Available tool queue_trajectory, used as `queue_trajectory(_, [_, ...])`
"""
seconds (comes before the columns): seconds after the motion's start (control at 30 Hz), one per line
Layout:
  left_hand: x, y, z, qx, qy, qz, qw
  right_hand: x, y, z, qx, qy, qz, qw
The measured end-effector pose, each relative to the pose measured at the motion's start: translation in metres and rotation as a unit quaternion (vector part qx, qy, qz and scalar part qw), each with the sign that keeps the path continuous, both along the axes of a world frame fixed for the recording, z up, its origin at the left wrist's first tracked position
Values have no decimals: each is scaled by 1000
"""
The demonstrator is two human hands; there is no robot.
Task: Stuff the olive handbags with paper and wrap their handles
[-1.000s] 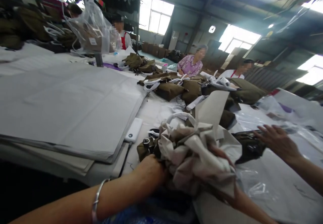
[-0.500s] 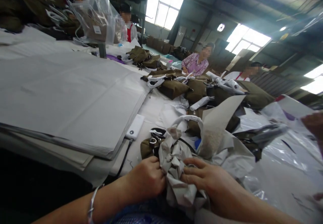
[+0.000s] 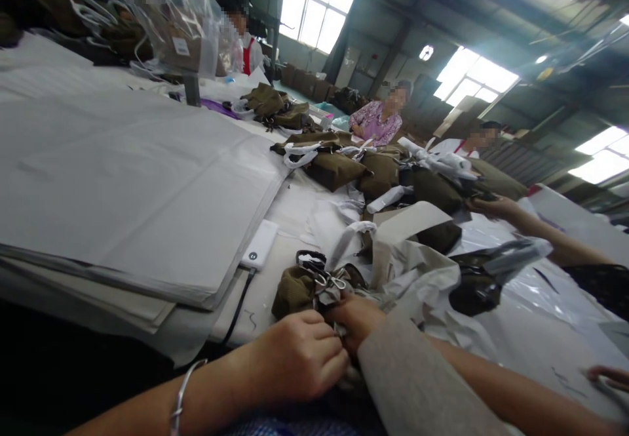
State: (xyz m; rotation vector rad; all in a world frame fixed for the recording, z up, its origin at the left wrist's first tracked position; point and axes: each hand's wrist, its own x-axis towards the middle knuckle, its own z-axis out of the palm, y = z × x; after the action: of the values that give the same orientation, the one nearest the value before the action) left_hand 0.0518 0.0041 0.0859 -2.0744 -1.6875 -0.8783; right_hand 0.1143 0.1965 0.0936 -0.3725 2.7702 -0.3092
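The left hand (image 3: 309,357) curls tight on the olive bag (image 3: 293,292), crumpled grey paper (image 3: 328,297) showing at its mouth; the right hand (image 3: 360,321) bends there, its grip hidden.

Right grip (image 3: 361,321) partly behind grey sheet (image 3: 417,374)

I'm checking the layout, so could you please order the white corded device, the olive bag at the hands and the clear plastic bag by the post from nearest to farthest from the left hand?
1. Olive bag: just beyond the left hand.
2. White corded device: to the left, beside the white sheets.
3. Clear plastic bag: far back left, by the post.
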Motion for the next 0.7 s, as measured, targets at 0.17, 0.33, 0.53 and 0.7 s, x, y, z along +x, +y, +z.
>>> queue_trajectory(0.17, [-33,-23,28,-46,-288,11,956,14,29,30,-196,5,-8,981])
queue_trajectory(0.33, [-54,8,55,-265,-162,261,914,19,28,16,-54,43,50,996])
queue_trajectory(0.53, [-73,33,56,-434,-84,201,874,16,8,19,30,-8,70,997])
queue_trajectory(0.7, [-103,28,39,-436,-160,165,870,21,11,25,24,19,101,994])
